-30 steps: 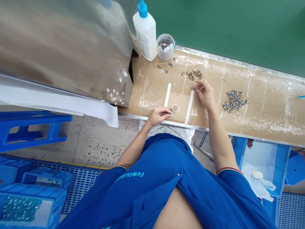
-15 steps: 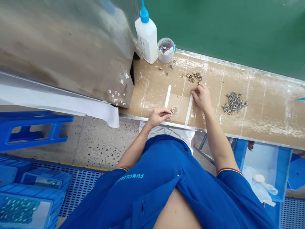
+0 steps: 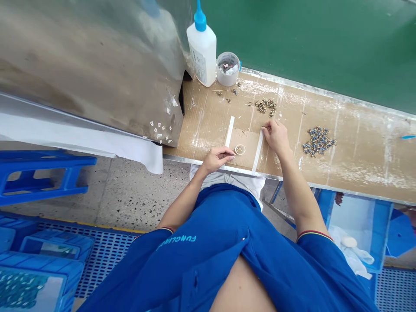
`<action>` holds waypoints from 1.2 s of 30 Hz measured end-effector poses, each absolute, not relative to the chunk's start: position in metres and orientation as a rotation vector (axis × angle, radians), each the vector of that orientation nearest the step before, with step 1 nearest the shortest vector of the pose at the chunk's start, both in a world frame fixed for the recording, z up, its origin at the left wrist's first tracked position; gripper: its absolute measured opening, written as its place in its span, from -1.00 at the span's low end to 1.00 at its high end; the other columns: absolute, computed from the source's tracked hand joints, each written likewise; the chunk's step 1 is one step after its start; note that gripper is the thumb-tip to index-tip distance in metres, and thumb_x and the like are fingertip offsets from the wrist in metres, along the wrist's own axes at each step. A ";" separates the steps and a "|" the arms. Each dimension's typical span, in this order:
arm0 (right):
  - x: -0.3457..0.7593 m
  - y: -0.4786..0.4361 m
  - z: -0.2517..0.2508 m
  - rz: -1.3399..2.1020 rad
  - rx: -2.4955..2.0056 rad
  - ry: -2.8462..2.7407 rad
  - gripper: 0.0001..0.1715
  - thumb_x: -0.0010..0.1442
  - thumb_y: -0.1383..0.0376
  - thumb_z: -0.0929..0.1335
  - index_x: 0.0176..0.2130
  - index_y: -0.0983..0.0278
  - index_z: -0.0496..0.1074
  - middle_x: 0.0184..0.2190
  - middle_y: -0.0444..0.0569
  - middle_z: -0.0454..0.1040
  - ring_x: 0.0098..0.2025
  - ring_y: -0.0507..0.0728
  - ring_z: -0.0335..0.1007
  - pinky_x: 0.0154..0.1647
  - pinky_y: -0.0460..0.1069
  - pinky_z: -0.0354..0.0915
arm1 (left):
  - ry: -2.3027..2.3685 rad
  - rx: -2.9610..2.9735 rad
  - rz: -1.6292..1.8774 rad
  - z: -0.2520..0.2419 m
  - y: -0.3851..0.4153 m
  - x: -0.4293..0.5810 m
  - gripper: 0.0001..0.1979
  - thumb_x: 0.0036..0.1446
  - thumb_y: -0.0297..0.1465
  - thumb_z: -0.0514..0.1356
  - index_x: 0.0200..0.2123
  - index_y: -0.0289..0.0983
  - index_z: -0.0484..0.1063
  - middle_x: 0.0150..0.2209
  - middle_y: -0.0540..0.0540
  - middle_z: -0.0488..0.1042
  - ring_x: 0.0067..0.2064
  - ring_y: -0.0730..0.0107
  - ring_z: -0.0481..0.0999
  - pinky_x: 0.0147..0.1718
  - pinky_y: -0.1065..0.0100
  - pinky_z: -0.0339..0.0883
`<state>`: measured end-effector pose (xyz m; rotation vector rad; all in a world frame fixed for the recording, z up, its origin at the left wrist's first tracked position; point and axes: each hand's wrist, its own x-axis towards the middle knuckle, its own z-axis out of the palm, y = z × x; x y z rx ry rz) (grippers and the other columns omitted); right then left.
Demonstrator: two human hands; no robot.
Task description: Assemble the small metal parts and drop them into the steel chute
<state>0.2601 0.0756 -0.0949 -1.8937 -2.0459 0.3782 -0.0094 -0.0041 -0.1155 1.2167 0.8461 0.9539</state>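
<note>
My left hand (image 3: 217, 159) rests at the front edge of the cardboard work surface. Its thumb and forefinger are pinched together beside a thin pale ring (image 3: 239, 149); whatever lies between the fingertips is too small to name. My right hand (image 3: 276, 135) is also closed in a pinch, at the upper end of the right white strip (image 3: 258, 151), on something I cannot make out. A second white strip (image 3: 229, 131) lies parallel on the left, and a cardboard piece (image 3: 248, 158) sits between the two. Just beyond my right hand is a small heap of gold-coloured metal pieces (image 3: 266, 105).
A larger pile of blue and gold small parts (image 3: 318, 141) lies to the right. At the back left stand a white bottle with a blue nozzle (image 3: 203, 54) and a round tub (image 3: 228, 69) with scraps. A metal cabinet (image 3: 130, 65) borders the left; a blue stool (image 3: 42, 173) is below.
The camera view has shifted slightly. My right hand has drawn a little toward me from the small heap, still pinched; my left hand stays in place by the ring.
</note>
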 end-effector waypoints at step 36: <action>0.279 0.035 -0.091 0.396 -2.033 -1.695 -0.90 0.17 0.24 0.40 -0.33 0.22 0.42 -0.36 0.01 0.52 -0.35 0.16 0.39 -0.16 0.12 0.39 | 0.965 1.152 0.986 -0.104 -0.002 -0.020 -0.68 -0.01 -0.18 0.43 -0.32 -0.33 0.61 -0.31 -0.15 0.62 -0.30 0.38 0.57 -0.29 0.37 0.47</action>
